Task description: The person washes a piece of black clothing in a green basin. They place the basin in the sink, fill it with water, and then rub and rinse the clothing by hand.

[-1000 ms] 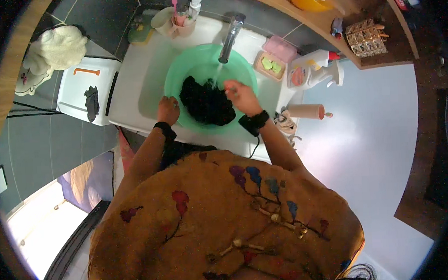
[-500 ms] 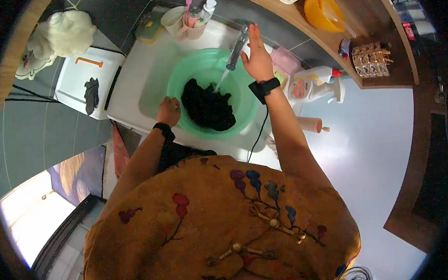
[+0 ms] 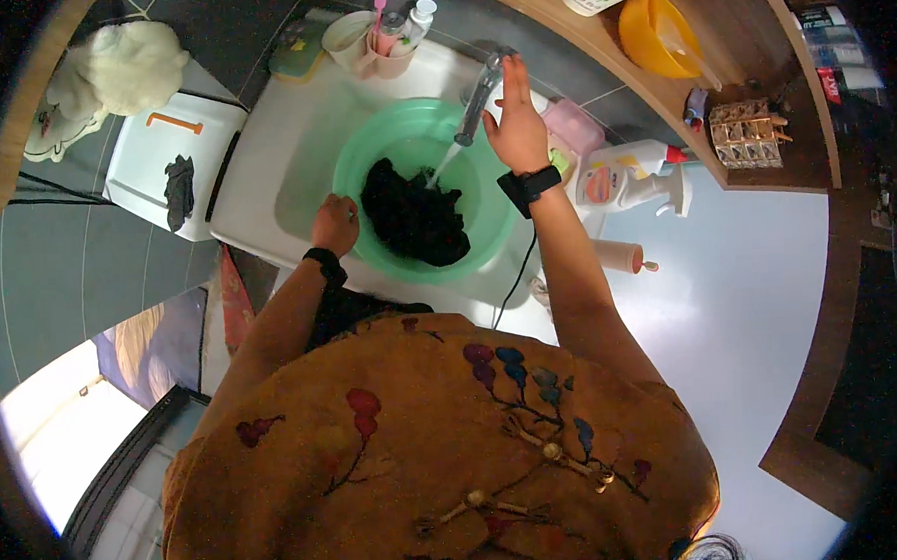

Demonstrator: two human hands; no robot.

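Observation:
A light green basin sits in the white sink. Inside it lies a bunched-up black cloth, wet by a stream from the metal faucet. My left hand is closed round the basin's left rim, with the fingertips partly hidden. Against the faucet's right side rests my right hand, its fingers stretched out toward the far end, holding nothing. Both wrists wear black bands.
Pink cups with a toothbrush and a bottle stand at the sink's back. To the right are a pink soap box, white spray bottle and a wooden shelf with a yellow bowl. A white lid with dark cloth lies left.
The view has shifted slightly. Both hands keep their places at the basin rim and the faucet, and the water keeps running onto the black cloth.

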